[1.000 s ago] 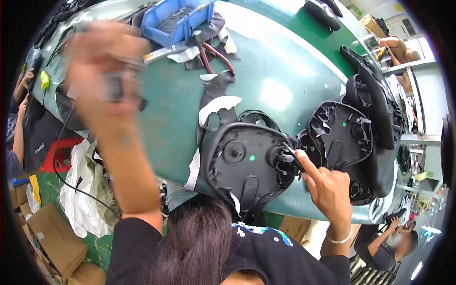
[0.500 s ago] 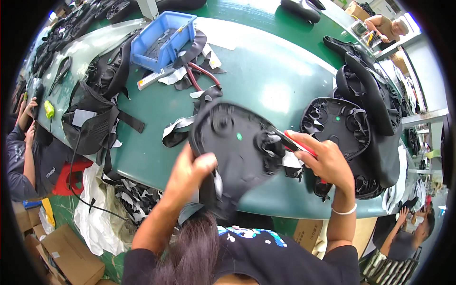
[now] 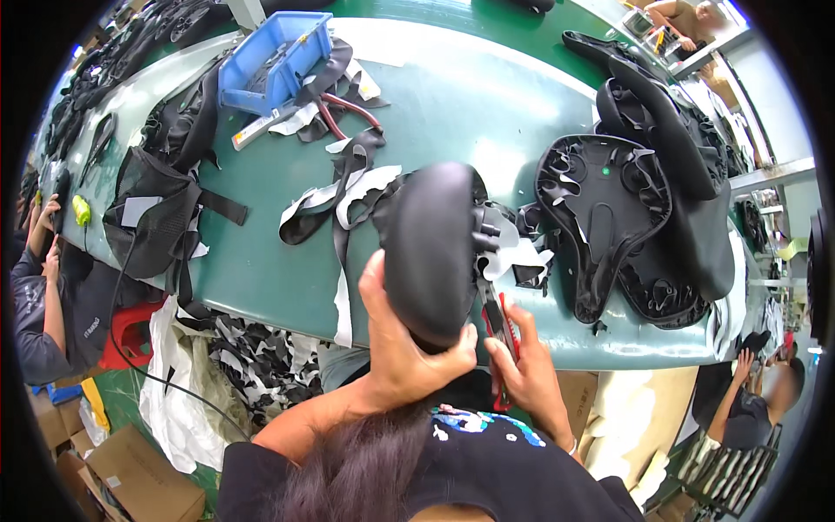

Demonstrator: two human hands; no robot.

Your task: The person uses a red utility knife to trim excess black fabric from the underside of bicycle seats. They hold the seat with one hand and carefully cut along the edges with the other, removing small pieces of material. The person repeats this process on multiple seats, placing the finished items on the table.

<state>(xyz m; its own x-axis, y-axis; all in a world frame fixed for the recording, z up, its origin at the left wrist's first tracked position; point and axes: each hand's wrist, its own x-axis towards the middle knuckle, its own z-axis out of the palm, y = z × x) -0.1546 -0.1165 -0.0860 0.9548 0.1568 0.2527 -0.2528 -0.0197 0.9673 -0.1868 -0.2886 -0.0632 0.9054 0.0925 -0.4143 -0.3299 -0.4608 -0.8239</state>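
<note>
Left hand (image 3: 404,348) cups the lower end of a black bicycle saddle (image 3: 432,248), fingers wrapped under it and thumb up its side, so the saddle stands on edge over the near rim of the green table (image 3: 261,270). Right hand (image 3: 531,370) is closed around red-handled scissors (image 3: 502,335), just right of the saddle; the blades run up behind loose white and black cover trim (image 3: 504,248) and their tips cannot be made out. The saddle's underside is turned away and hidden. Right of the saddle lies an upturned saddle shell (image 3: 600,213), partly stacked on further saddles (image 3: 687,191) that the fisheye rim distorts. Far left of the saddle sits a blue plastic bin (image 3: 274,61); its contents are dark and hard to identify. Fabric scraps (image 3: 348,187) lie between bin and saddle.
</note>
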